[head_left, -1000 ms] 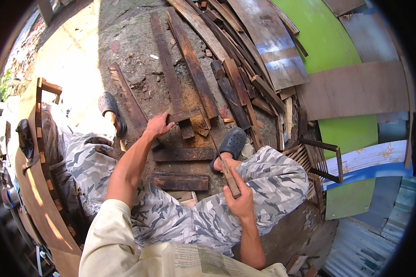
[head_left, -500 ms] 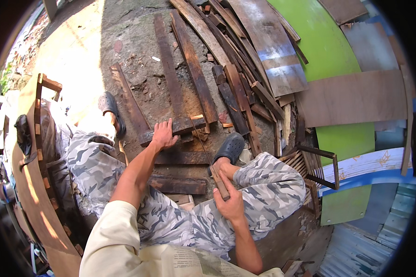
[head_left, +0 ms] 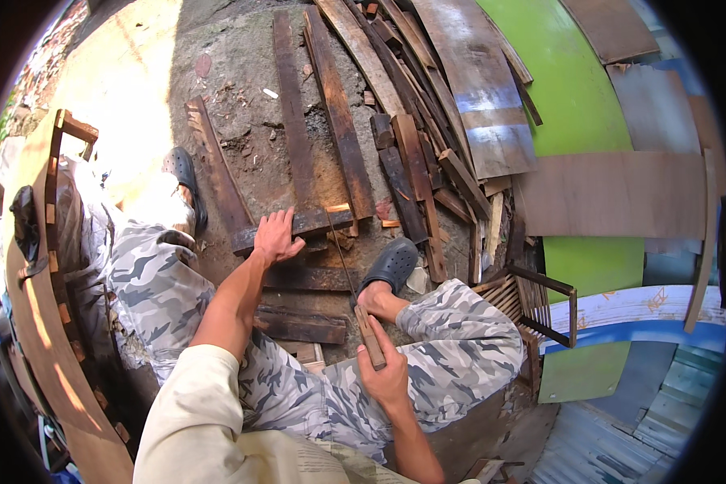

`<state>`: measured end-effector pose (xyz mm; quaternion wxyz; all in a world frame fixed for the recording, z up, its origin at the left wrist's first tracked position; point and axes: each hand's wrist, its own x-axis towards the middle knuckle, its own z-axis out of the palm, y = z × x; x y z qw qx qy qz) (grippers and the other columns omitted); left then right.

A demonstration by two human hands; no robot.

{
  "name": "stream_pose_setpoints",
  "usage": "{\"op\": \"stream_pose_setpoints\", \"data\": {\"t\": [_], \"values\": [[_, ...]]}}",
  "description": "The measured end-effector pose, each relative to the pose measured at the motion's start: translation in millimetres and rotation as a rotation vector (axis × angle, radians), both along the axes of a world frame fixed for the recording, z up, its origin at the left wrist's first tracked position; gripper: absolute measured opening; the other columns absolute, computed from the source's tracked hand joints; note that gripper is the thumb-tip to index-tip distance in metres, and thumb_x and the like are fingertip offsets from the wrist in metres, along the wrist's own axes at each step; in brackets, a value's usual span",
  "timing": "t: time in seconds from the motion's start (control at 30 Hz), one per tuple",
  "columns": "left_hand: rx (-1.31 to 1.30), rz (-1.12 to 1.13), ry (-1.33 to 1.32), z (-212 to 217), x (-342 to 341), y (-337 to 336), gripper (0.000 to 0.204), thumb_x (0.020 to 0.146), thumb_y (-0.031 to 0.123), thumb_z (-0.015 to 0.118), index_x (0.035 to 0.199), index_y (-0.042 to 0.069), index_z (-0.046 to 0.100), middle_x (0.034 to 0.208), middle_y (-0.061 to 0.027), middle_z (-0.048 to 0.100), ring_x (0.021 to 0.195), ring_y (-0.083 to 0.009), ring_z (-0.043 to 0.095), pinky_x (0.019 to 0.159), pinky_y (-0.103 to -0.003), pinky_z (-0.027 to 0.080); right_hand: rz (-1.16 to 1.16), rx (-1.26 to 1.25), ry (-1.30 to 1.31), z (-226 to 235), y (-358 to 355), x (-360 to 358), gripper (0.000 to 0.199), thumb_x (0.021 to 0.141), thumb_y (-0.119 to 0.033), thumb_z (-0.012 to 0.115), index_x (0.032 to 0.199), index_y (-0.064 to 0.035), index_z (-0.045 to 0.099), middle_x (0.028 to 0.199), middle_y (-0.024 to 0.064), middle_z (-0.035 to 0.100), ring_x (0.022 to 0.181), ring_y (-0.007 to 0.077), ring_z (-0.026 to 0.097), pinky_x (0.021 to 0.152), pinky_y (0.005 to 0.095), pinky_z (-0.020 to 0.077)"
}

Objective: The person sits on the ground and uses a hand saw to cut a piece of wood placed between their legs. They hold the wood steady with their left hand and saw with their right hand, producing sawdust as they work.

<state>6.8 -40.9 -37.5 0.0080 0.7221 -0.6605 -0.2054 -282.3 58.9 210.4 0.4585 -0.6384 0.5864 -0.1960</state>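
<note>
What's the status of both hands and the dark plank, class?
Left hand flat on short dark weathered wooden plank. Right hand gripping wooden-handled thin-bladed tool, blade reaching the plank. Grey clog close beside.

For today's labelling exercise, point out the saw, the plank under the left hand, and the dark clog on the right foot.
saw (head_left: 370,337): head view, on its wooden handle.
plank (head_left: 324,219): head view, on its top face beside the fingers.
dark clog (head_left: 392,263): head view, on its perforated upper.
</note>
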Motion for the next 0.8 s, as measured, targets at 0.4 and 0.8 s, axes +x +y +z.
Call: {"op": "stream_pose_setpoints", "data": {"t": [0.4, 0.8], "values": [[0.125, -0.055, -0.031, -17.9, 14.3, -16.6, 0.063, 0.071, 0.036, 0.088, 0.112, 0.003, 0.052, 0.114, -0.0175, 0.065, 0.109, -0.0338, 0.065, 0.092, -0.045, 0.052, -0.002, 0.111, 0.078, -15.1, -68.3, 51.3, 0.058, 0.086, -0.012, 0.06, 0.142, -0.0003, 0.054, 0.116, 0.0276, 0.069, 0.107, 0.0386, 0.068, 0.097, 0.0393, 0.0508], [0.088, -0.062, -0.007, -19.6, 9.4, -34.4, 0.065, 0.072, 0.041, 0.087, 0.112, 0.002, 0.054, 0.108, -0.0175, 0.066, 0.106, -0.0345, 0.066, 0.09, -0.044, 0.054, 0.032, 0.101, -0.067, -39.2, -71.0, 34.5, 0.056, 0.089, -0.012, 0.066, 0.142, 0.0002, 0.054, 0.131, 0.0201, 0.064, 0.119, 0.0294, 0.064, 0.103, 0.0351, 0.0467]]}}
